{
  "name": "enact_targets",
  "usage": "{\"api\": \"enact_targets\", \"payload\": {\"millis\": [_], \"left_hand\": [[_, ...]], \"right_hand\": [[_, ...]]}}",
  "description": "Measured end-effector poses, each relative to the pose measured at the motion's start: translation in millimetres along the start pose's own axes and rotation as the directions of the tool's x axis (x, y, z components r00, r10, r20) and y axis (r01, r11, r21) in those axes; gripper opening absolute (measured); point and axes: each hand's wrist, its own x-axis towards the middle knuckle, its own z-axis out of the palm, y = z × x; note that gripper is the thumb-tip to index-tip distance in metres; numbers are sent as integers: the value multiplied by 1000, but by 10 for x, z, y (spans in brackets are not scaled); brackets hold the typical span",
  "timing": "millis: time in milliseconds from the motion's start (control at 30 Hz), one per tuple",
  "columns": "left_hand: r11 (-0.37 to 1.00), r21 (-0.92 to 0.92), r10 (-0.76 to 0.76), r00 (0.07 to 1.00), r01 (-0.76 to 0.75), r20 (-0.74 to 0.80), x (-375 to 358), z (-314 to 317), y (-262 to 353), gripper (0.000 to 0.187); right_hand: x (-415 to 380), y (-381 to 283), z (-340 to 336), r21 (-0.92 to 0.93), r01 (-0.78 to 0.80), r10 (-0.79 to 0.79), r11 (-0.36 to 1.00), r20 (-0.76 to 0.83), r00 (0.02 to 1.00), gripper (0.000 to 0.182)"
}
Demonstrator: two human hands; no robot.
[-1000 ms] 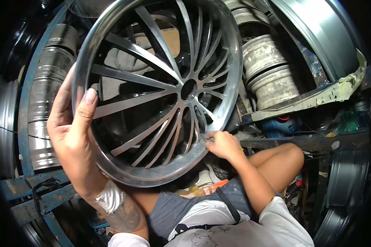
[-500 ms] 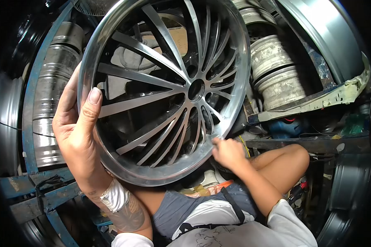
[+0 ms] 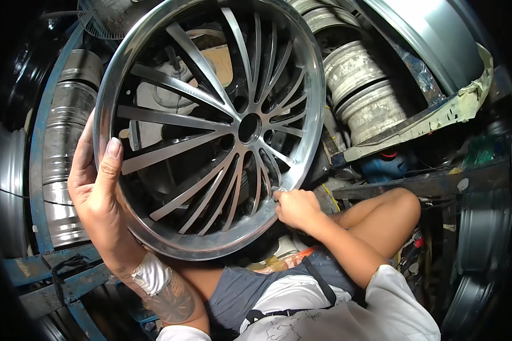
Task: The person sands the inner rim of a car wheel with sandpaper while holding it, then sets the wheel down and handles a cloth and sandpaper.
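A large multi-spoke alloy wheel (image 3: 179, 94), with a shiny lip and dark gaps between its spokes, is held tilted in front of me. My left hand (image 3: 99, 176) grips its left edge, thumb over the front of the lip and fingers behind, mostly hidden. At the wheel's lower right, my right hand (image 3: 297, 207) is closed, its fingertips pressed against the inside of the lip. Whatever those fingers pinch is too small and covered to make out. A whitish, hazy patch lies on the lip just above them.
Stacked silver wheel barrels (image 3: 68, 131) stand at left behind a blue metal frame (image 3: 38, 193). Dull, stained barrels (image 3: 361, 74) sit on the right rack, its edge wrapped in peeling tape (image 3: 421, 133). Above is a fan guard (image 3: 99, 23). My bent knee (image 3: 401, 207) is at right.
The wheel and both hands appear a little further left in the view, as does the rack at right. My right hand stays at the lower right of the lip; my left hand keeps its grip.
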Motion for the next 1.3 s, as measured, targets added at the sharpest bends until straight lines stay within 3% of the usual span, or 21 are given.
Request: {"api": "enact_targets", "payload": {"millis": [100, 200, 333, 400, 433, 533, 667, 733, 867, 900, 1000, 1067, 1200, 1300], "left_hand": [[1000, -9, -8, 1000, 8, -8, -6, -22, -27, 47], [999, -34, -13, 1000, 13, -7, -12, -32, -36, 47], [999, -37, -8, 1000, 8, 2, -5, -25, -28, 47], [1000, -22, -16, 1000, 16, -9, -21, -24, 3, 47], [999, -26, -24, 999, 24, -22, -34, -3, 20, 47], [1000, -4, -22, 999, 21, -33, -24, 2, -7, 47], [998, 43, -35, 997, 38, -62, -39, -35, -8, 48], [997, 36, -58, 996, 61, -71, -72, 11, 26, 50], [989, 149, -6, 996, 18, -84, -79, -60, 9, 53], [991, 131, -2, 997, 12, -75, -58, -180, -83, 55], [973, 228, -27, 996, 46, -85, 2, -570, -267, 57], [986, 155, -41, 990, 63, -138, -32, -521, -259, 56], [984, 168, -32, 991, 54, -130, -63, -845, -383, 58], [983, 176, -24, 983, 57, -182, -121, -878, -370, 55]], "right_hand": [[122, 175, -167, 95, -48, 46, 994, 16, 999, 33], [50, -8, -13, -12, -6, 7, 1000, 43, 999, 33], [130, 141, -173, 54, -8, 9, 999, -19, 1000, 27], [93, 20, -7, -118, 34, -38, 992, -27, 999, 29], [54, 0, 20, -114, 59, -60, 992, -10, 998, 29], [95, 214, -101, 47, 92, -90, 995, -45, 995, 27], [48, 138, 3, -58, 93, -93, 994, -3, 996, 32], [86, 294, -73, 109, 13, -9, 994, -36, 999, 27], [-54, 34, 163, 55, 15, -13, 998, -29, 999, 31], [-32, 141, 199, 163, 54, -42, 985, -73, 996, 32], [13, 215, 174, 193, 37, -18, 981, -103, 995, 34], [-36, 18, 305, 115, 58, -56, 992, -25, 998, 35], [18, 195, 185, 257, 66, -48, 964, -75, 996, 32], [-68, -60, 404, 157, 110, -93, 982, -111, 989, 26]]}}
